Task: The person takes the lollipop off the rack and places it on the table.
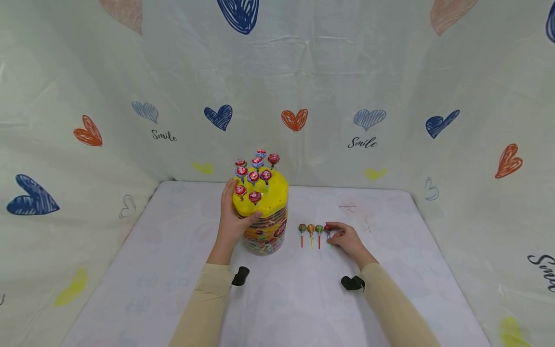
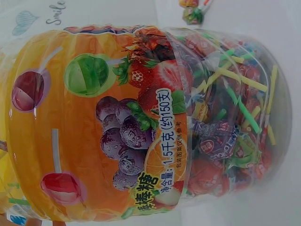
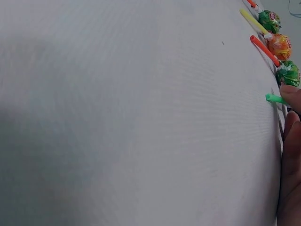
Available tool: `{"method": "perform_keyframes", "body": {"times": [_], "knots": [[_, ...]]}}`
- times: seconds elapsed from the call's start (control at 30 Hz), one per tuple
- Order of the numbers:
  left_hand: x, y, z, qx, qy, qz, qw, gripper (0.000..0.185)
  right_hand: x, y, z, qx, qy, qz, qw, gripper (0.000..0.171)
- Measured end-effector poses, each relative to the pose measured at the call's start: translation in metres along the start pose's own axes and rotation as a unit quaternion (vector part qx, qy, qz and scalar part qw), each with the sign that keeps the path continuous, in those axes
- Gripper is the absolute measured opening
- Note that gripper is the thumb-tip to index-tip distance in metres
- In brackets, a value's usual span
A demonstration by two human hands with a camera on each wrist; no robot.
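Note:
My left hand (image 1: 231, 217) holds a tall plastic lollipop jar (image 1: 264, 231) near its top, thumb in front and fingers around the left side. Several wrapped lollipops stand upright in the jar's yellow lid (image 1: 274, 197). Candies with coloured sticks show through the clear base (image 2: 235, 127) in the left wrist view. To the right of the jar, my right hand (image 1: 348, 241) pinches a dark red lollipop (image 1: 328, 228) lying on the table. Its green stick (image 3: 275, 98) pokes out below the fingers in the right wrist view; its head is hidden there.
Beside the pinched lollipop, a green lollipop (image 1: 319, 229), an orange lollipop (image 1: 310, 229) and a dark green lollipop (image 1: 302, 228) lie in a row, sticks toward me. A white cloth covers the table (image 1: 295, 299). Behind it hangs a heart-printed curtain (image 1: 260, 72).

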State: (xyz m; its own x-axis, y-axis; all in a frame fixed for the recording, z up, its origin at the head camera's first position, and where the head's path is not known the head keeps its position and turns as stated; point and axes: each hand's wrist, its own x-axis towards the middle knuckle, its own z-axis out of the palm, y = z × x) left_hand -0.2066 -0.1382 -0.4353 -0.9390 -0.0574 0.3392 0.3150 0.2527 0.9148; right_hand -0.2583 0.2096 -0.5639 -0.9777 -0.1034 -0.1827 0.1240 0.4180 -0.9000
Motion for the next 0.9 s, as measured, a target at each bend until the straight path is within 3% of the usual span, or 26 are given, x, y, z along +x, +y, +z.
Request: {"method": "perform_keyframes", "body": {"times": [0.17, 0.4, 0.7, 0.9], "knots": [[0.0, 0.008, 0.0, 0.0, -0.005, -0.02, 0.9998, 0.094, 0.001, 0.001, 0.0, -0.004, -0.004, 0.002, 1.0, 0.058], [-0.008, 0.04, -0.002, -0.003, -0.011, -0.032, 0.9994, 0.088, 0.002, 0.003, -0.001, -0.013, -0.005, -0.013, 1.0, 0.058], [-0.008, 0.04, -0.002, -0.009, -0.01, -0.02, 0.9997, 0.089, -0.001, 0.0, -0.005, 0.008, 0.0, -0.02, 1.0, 0.06], [-0.009, 0.039, -0.002, -0.004, -0.012, -0.027, 0.9995, 0.089, -0.007, -0.033, -0.008, 0.053, 0.009, -0.069, 0.996, 0.057]]}}
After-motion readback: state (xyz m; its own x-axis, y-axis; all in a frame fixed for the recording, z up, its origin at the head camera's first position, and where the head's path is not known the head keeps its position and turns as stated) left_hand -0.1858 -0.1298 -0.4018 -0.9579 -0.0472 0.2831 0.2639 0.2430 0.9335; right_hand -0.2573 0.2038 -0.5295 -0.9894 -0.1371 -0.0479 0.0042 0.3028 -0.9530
